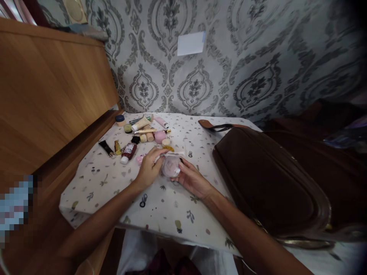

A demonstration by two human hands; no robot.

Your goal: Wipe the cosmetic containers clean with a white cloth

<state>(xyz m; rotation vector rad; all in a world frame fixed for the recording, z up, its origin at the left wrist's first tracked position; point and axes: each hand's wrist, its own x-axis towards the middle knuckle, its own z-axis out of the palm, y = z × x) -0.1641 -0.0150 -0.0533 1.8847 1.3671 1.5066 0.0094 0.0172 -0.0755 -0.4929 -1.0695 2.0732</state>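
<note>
My right hand (193, 177) grips a clear round cosmetic jar (171, 167) from its right side, thumb at the rim and fingers beneath. Closed at the jar's upper left edge is my left hand (150, 166), its thumb and fingertips against it; the exact contact is partly hidden. The jar looks pale pinkish inside and is tilted toward me, over the patterned tablecloth (114, 198). Just beyond the fingertips lie a yellow-orange item (168, 149) and a small cream-coloured jar (166, 143). A pink item (140, 159) is partly covered by my left hand.
Several cosmetics spread behind my left hand, among them a dark red bottle (129, 152), a black tube (107, 148), a pink jar (159, 136) and a cream tube (140, 124). A large brown bag (266, 179) stands on the right. Wooden furniture (54, 72) borders the left.
</note>
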